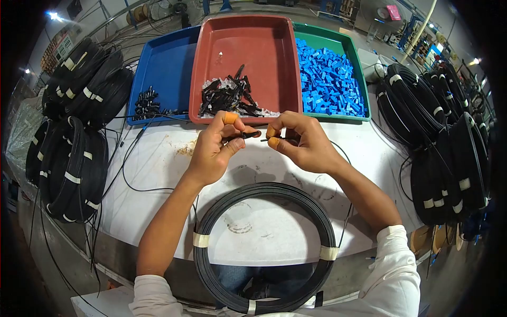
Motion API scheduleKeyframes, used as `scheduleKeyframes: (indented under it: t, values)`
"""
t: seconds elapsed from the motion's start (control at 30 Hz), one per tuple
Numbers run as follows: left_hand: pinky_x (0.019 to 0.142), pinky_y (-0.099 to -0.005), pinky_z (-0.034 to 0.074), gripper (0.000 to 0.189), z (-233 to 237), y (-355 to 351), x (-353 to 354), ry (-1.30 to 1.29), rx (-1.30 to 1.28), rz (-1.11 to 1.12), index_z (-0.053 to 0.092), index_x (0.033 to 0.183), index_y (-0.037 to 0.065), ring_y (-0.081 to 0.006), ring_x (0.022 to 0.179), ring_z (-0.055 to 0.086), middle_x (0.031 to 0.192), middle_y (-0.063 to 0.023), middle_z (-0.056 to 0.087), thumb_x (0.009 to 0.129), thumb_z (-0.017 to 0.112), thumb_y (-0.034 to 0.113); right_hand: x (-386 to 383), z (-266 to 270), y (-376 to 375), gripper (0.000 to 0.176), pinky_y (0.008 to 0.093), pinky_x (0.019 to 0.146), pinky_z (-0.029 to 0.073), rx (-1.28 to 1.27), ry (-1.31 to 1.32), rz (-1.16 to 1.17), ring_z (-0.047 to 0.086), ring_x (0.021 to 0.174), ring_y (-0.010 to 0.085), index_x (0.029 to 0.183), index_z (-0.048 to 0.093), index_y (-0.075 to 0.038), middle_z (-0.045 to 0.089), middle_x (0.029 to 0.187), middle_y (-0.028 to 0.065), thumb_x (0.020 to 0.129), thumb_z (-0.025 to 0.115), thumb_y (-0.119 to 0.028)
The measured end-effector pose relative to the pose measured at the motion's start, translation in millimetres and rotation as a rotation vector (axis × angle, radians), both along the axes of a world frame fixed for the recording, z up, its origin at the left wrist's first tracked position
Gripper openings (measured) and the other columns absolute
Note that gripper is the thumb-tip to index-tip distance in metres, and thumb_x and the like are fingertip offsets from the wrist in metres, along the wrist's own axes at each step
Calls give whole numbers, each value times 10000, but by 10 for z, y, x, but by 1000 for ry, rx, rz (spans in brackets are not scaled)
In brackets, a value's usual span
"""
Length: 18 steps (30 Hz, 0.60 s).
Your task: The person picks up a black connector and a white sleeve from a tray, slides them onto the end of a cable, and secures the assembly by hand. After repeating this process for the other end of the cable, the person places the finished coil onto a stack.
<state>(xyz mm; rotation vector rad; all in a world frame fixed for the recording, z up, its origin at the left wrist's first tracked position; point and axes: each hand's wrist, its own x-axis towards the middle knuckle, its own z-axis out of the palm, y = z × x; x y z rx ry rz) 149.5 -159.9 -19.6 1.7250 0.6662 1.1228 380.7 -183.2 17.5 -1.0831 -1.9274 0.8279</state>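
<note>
- Left hand (211, 150) has its fingers pinched together on a small black part (248, 136), held up over the table (364, 153) just in front of the red tray (259, 53).
- Right hand (303, 140) is clamped thumb-to-finger on a thin black cable end (265, 140), pointing at the black part. Looks like a slight gap between the two, but fingers hide some of it.
- Both hands have orange wraps on some fingertips, fwiw.
- Big black cable coil (259, 191) sits below the hands, overhanging the table's near edge, with pale tape bands (200, 240) round it.
- Red tray's got a pile of black and clear bits (227, 96) at its near end. Blue tray (169, 63) on the left has small dark pieces (147, 103), green tray (330, 35) on the right is loaded with blue parts (330, 79).
- More taped coils stacked left (68, 169) and right (449, 164).
</note>
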Motion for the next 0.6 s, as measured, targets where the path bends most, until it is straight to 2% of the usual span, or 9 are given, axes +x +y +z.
scheduleKeyframes:
  t: [0.07,0.2,0.27,0.4,0.47,0.5,0.57,0.6]
  values:
    - [832,-283,481,208,27,-19,2,111,62,7,438,1062,73,-159,1022,628,1126,-182,688,937,577,-17,-10,46,-24,68,263,518,404,-40,12,-2,504,591,101,863,677,-29,634,841,48,824,713,-71]
    - [818,-284,493,196,79,-82,39,172,165,47,446,1037,51,-153,976,642,1081,-175,706,920,577,-38,-21,28,-21,91,259,507,392,-75,-10,-9,483,554,86,858,687,-22,650,797,34,827,728,-97]
    - [924,-373,543,244,101,-119,46,236,226,68,504,1092,14,-277,1043,698,1056,-151,710,887,535,-114,-25,-9,-9,101,254,502,384,-214,22,-39,467,535,68,857,707,-16,669,754,26,826,735,-107]
    - [897,-350,568,270,50,-107,59,217,291,54,520,1081,-5,-275,1028,703,1061,-154,710,863,505,-163,5,-114,43,106,249,499,387,-177,95,-10,470,530,55,849,726,-6,686,729,29,820,737,-107]
    - [806,-308,557,197,64,-127,82,226,378,103,512,1000,-8,-183,857,689,1014,-165,730,857,545,-140,1,-58,19,105,246,520,409,-220,75,-38,519,563,66,849,738,2,693,725,43,813,733,-96]
    - [806,-308,557,197,56,-129,82,225,377,103,512,1000,-8,-183,857,689,1014,-165,730,857,545,-140,1,-36,12,105,246,520,409,-220,74,-38,519,563,66,849,738,2,693,725,43,813,733,-96]
    - [771,-304,567,211,38,-127,82,221,376,77,528,986,-11,-185,840,698,1014,-161,732,844,527,-167,5,-8,7,102,205,629,488,-286,46,-28,586,680,54,922,721,40,678,820,30,835,702,-8]
    - [771,-304,567,211,42,-129,77,221,376,77,528,986,-11,-185,840,698,1014,-161,732,844,527,-167,10,-9,11,102,205,629,488,-287,46,-28,586,680,54,922,721,40,678,820,30,835,702,-8]
